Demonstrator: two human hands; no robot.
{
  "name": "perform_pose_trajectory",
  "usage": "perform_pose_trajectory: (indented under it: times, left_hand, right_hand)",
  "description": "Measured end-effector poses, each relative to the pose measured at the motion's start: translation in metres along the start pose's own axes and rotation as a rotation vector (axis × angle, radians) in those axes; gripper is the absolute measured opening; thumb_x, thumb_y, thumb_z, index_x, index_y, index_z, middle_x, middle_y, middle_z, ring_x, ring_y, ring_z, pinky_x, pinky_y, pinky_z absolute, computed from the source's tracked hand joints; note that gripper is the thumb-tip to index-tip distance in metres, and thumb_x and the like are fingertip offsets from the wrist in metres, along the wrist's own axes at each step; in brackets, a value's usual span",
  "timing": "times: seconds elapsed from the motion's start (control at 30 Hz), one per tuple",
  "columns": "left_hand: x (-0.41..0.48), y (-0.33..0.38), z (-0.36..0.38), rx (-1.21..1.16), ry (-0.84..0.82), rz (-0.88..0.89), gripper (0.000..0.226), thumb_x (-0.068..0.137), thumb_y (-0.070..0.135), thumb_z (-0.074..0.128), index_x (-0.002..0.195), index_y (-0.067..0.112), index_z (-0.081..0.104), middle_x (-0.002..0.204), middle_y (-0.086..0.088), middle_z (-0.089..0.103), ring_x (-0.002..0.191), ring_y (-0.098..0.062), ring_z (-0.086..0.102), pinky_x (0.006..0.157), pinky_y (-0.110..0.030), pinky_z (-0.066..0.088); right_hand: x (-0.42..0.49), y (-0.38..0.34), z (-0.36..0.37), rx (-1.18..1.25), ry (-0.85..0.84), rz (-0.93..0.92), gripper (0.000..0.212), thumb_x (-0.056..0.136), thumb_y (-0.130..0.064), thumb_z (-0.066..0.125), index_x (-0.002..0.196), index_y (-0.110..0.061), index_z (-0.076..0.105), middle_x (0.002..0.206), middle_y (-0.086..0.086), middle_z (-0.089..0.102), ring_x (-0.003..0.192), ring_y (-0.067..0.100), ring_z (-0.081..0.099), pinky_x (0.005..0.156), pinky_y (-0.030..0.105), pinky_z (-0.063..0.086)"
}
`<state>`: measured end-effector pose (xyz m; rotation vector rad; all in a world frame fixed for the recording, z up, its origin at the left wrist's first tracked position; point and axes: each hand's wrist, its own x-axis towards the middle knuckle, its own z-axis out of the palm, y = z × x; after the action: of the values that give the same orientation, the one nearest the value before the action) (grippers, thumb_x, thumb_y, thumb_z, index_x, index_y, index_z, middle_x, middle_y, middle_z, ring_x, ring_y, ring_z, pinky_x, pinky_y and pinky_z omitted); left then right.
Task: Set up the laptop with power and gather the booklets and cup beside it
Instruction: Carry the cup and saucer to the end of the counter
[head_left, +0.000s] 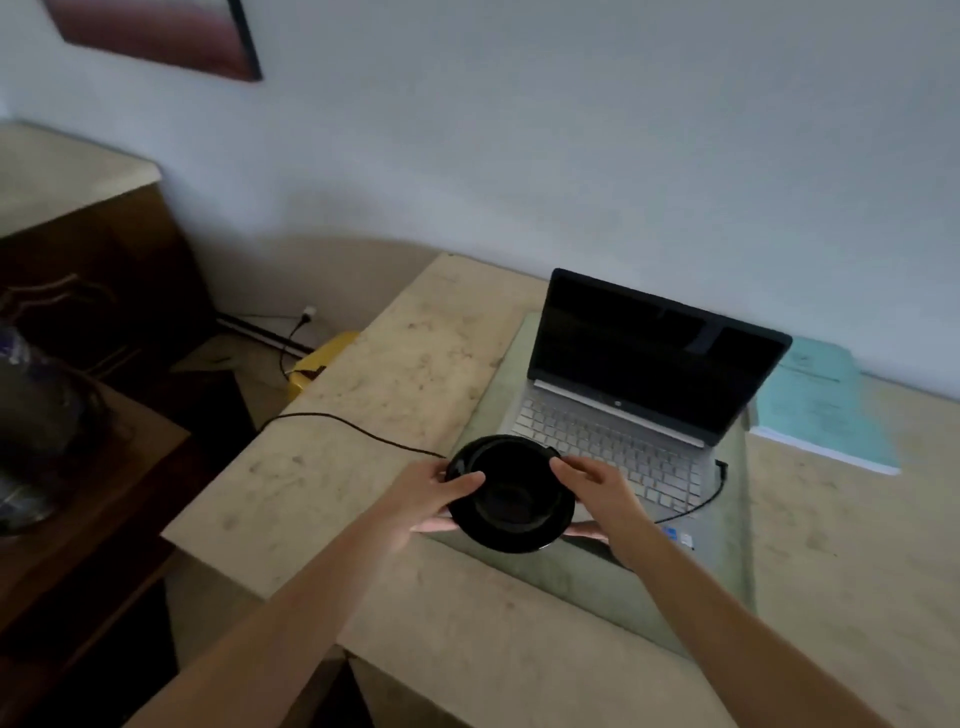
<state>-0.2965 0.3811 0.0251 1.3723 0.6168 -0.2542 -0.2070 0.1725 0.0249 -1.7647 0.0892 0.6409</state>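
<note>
Surface: pale stone-like table (395, 374) against a light wall, with a greenish mat (727, 540) laid on it.
Laptop: silver laptop (623, 415) sits open on the mat, screen dark, lid tilted back toward the wall.
Cable: black power cable (332, 421) runs from the table's left edge across the top toward the hands; a second stretch curves to the laptop's right side, where a plug sits at the edge.
Cup: black cup on a black saucer (511, 496) is at the mat's front left corner, overlapping the laptop's near left corner in this view; whether it rests on the surface or is lifted cannot be told.
Left hand: left hand (426, 499) grips the saucer's left rim, thumb over the top edge, fingers underneath.
Right hand: right hand (597, 493) holds the right rim the same way, thumb on top, fingertips showing below.
Booklets: light blue booklets (821, 405) lie flat on the table to the right of the laptop, just behind its screen edge, well apart from the cup.
</note>
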Motion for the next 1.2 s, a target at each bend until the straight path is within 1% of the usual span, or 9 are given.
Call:
perform_pose_trajectory:
  times: [0.1,0.2,0.3,0.37,0.53,0.67,0.83,1.0,1.2]
  left_hand:
    - [0.018,0.008,-0.032,-0.028,0.049,-0.017,0.046,0.076,0.029,0.077,0.116,0.013,0.061,0.112,-0.005,0.068,0.092,-0.016,0.069,0.065,-0.027,0.060]
    - [0.041,0.020,-0.056,-0.040,0.073,-0.007,0.051,0.075,0.030,0.077,0.120,0.013,0.059,0.116,-0.006,0.067,0.099,-0.021,0.068,0.075,-0.033,0.059]
    - [0.063,0.036,-0.078,-0.084,0.079,-0.008,0.048,0.077,0.028,0.076,0.118,0.011,0.059,0.117,-0.006,0.067,0.096,-0.020,0.069,0.063,-0.028,0.059]
    - [0.078,0.048,-0.093,-0.097,0.086,-0.005,0.046,0.077,0.028,0.076,0.117,0.012,0.059,0.117,-0.006,0.066,0.096,-0.020,0.068,0.062,-0.026,0.059]
    - [0.120,0.083,-0.127,-0.066,0.038,-0.007,0.039,0.081,0.032,0.070,0.114,0.013,0.059,0.114,-0.006,0.065,0.099,-0.022,0.066,0.071,-0.031,0.059]
    - [0.158,0.109,-0.146,-0.040,0.020,0.007,0.021,0.082,0.031,0.070,0.098,0.019,0.062,0.103,-0.001,0.068,0.088,-0.015,0.068,0.055,-0.024,0.056]
    - [0.214,0.140,-0.172,-0.040,-0.045,0.017,0.020,0.083,0.028,0.069,0.099,0.016,0.064,0.107,-0.007,0.069,0.093,-0.023,0.068,0.061,-0.030,0.059]
    - [0.280,0.172,-0.192,-0.063,-0.163,0.035,0.011,0.086,0.017,0.064,0.096,0.011,0.066,0.098,-0.010,0.071,0.085,-0.023,0.070,0.057,-0.033,0.059]
    - [0.363,0.207,-0.201,-0.057,-0.171,0.078,0.015,0.081,0.018,0.069,0.092,0.007,0.069,0.089,-0.009,0.075,0.085,-0.026,0.071,0.058,-0.039,0.059]
  right_hand:
    - [0.025,-0.015,0.032,0.004,-0.013,-0.007,0.016,0.083,-0.043,0.070,0.096,-0.034,0.067,0.100,-0.012,0.068,0.086,0.005,0.064,0.053,0.031,0.059]
    - [0.052,-0.030,0.056,-0.003,-0.008,-0.004,0.016,0.083,-0.046,0.068,0.096,-0.039,0.068,0.098,-0.015,0.068,0.084,0.005,0.064,0.055,0.031,0.060]
    - [0.081,-0.048,0.079,-0.002,0.013,0.000,0.008,0.083,-0.049,0.067,0.087,-0.043,0.066,0.094,-0.015,0.067,0.083,0.008,0.065,0.050,0.026,0.056]
    - [0.098,-0.060,0.093,-0.007,0.025,-0.016,0.011,0.083,-0.050,0.066,0.087,-0.039,0.066,0.091,-0.014,0.067,0.080,0.009,0.064,0.046,0.022,0.052]
    - [0.145,-0.084,0.120,-0.036,0.051,0.015,0.028,0.082,-0.054,0.064,0.083,-0.027,0.071,0.077,-0.002,0.068,0.072,0.016,0.068,0.055,0.031,0.059]
    - [0.185,-0.104,0.136,-0.049,0.083,0.037,0.025,0.083,-0.052,0.064,0.080,-0.028,0.070,0.084,0.001,0.069,0.076,0.020,0.069,0.062,0.036,0.061]
    - [0.233,-0.129,0.151,-0.068,0.152,0.014,0.029,0.083,-0.051,0.064,0.081,-0.023,0.071,0.076,0.005,0.065,0.074,0.023,0.068,0.058,0.039,0.059]
    - [0.281,-0.149,0.163,-0.046,0.234,0.025,0.030,0.082,-0.052,0.063,0.077,-0.023,0.071,0.069,0.002,0.062,0.065,0.018,0.063,0.053,0.032,0.055]
    - [0.347,-0.181,0.167,0.023,0.279,0.058,0.029,0.083,-0.050,0.063,0.079,-0.022,0.070,0.070,-0.004,0.065,0.069,0.014,0.065,0.056,0.031,0.057]
